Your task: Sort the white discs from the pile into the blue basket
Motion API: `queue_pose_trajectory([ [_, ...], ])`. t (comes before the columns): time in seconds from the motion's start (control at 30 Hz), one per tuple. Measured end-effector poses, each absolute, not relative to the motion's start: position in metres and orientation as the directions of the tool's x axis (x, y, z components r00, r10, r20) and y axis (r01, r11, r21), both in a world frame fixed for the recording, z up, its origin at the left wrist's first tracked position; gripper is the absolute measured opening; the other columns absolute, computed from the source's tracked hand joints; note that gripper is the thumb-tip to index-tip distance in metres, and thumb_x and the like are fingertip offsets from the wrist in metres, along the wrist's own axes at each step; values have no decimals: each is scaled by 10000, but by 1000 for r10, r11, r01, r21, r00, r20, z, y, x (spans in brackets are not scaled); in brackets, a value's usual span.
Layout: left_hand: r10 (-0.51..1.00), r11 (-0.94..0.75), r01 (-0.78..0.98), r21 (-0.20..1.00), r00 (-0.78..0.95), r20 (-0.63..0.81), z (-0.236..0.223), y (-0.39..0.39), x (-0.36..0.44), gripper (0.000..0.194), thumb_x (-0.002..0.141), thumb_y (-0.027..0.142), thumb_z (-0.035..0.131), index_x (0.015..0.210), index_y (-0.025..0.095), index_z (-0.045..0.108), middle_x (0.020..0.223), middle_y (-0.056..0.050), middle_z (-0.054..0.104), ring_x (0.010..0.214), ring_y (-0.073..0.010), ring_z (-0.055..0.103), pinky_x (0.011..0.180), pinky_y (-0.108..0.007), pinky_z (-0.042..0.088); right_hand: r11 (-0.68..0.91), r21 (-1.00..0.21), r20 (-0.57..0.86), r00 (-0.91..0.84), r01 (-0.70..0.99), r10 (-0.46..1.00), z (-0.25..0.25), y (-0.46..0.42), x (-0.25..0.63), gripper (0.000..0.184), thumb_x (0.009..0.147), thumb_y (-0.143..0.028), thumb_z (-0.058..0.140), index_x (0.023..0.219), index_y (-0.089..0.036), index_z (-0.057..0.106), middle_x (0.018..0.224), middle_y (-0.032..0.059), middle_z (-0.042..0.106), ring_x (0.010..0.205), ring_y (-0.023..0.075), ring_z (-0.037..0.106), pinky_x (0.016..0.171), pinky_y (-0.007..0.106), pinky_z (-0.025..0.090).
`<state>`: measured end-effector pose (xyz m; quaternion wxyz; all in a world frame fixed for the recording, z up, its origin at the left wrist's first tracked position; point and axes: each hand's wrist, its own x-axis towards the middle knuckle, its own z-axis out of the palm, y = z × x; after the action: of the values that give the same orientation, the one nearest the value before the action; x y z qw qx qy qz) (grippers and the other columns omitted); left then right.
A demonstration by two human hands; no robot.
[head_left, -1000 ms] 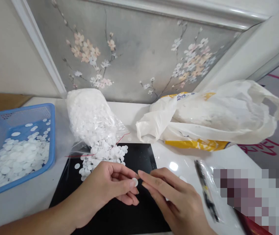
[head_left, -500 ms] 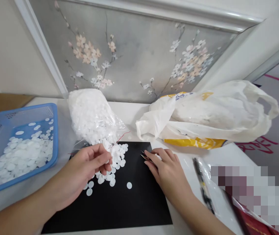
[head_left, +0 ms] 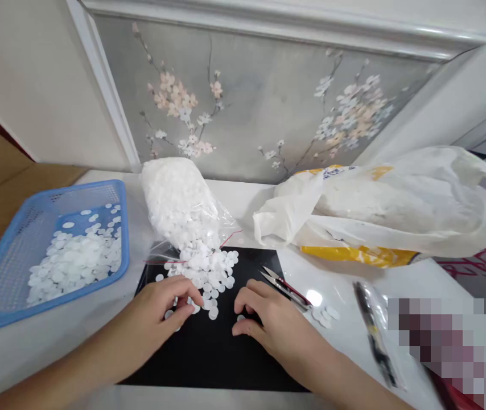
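**Small white discs (head_left: 215,273) piled on black mat (head_left: 217,364)**

R hand (head_left: 268,316) low over mat — fingers bent, small gap betw. thumb and fingertips, one loose disc (head_left: 240,318) there; can't tell if gripped. L hand (head_left: 164,307) at pile's near edge, fingers curled, thumb close to forefinger, another disc at the tips; hold unclear. Snips (head_left: 289,294) just beyond R hand, a few discs by the handles. Dark pen (head_left: 373,330) in clear sleeve, far R. Blue basket (head_left: 124,228), L, w/ more discs. Behind pile — clear bag (head_left: 174,188) of discs; white/yellow shopping bag (head_left: 362,205) to its R.
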<state>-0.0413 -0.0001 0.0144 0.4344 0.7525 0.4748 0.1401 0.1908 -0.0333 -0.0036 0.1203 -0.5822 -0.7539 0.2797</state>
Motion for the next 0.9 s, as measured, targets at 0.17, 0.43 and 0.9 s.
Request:
queue_pose_trajectory([
  [0.17,800,-494,708,505,598,-56,0,-7,-27,176,921,83,500,995,205,604,959,-8,549,853,-170,554,721,-277,382,169,-546,-224,-338,820,914,-2,-23,182,294,702,-27,782,689,-162,520,793,3,564,794,170,555,666,250,384],
  [0.43,744,-641,697,322,667,40,-14,-6,-19,170,887,34,531,785,151,600,826,-26,525,761,-186,540,675,-298,379,269,-695,25,-351,667,936,-14,-31,171,259,842,73,501,867,-179,558,910,21,550,735,130,554,634,228,409],
  [0.9,802,187,371,910,477,-360,-6,-3,-24,205,921,353,508,819,179,543,763,5,688,568,-94,431,544,-222,316,354,-744,153,-371,567,916,-28,-33,171,170,920,-111,509,782,-179,581,754,5,551,617,115,521,582,228,417],
])
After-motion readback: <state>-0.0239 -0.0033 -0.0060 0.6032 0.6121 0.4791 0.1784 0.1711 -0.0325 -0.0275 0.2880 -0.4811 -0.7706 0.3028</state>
